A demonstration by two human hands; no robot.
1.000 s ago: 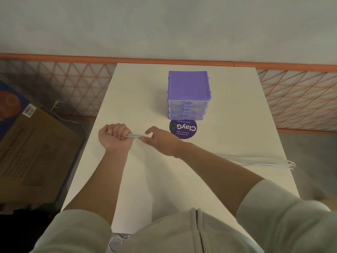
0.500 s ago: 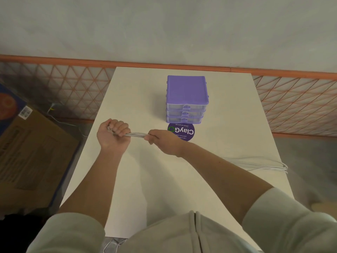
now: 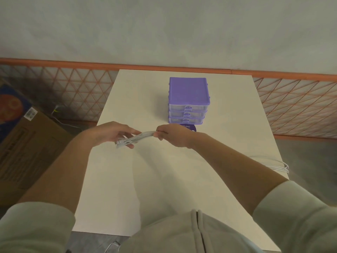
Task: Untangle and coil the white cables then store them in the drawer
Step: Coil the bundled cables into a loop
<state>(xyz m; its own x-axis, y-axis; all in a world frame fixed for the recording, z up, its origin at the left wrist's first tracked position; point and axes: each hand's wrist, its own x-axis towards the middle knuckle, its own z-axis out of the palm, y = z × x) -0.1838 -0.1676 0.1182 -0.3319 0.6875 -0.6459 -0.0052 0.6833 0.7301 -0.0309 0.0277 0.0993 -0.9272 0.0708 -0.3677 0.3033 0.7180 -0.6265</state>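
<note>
White cables lie in two places. Nearest, at the table's (image 3: 113,189) right edge, a loose bunch of white cables (image 3: 275,164) rests on the top, its loops reaching just past the edge, well apart from both hands. Farther in, above the middle of the table, a folded bundle of white cable (image 3: 135,139) is held up between the hands. The left hand (image 3: 111,134) has it from the left, thumb below and fingers (image 3: 133,132) over the top, loosely curled round the bundle, whose near-left end sticks out beside the thumb. The right hand (image 3: 173,135) pinches the bundle's right end with its fingertips, the other fingers curled in. Both forearms are bare, with pale sleeves (image 3: 295,216) pushed up near the bottom of the view. Just beyond the right hand, a round purple sticker (image 3: 190,127) lies flat, partly hidden by that hand. Touching its far side stands a purple drawer unit (image 3: 188,101) with three clear-fronted drawers, all closed. Left of the table, on the floor, sits a cardboard box (image 3: 27,143). Beyond the table runs an orange lattice fence (image 3: 73,88) below a grey wall.
</note>
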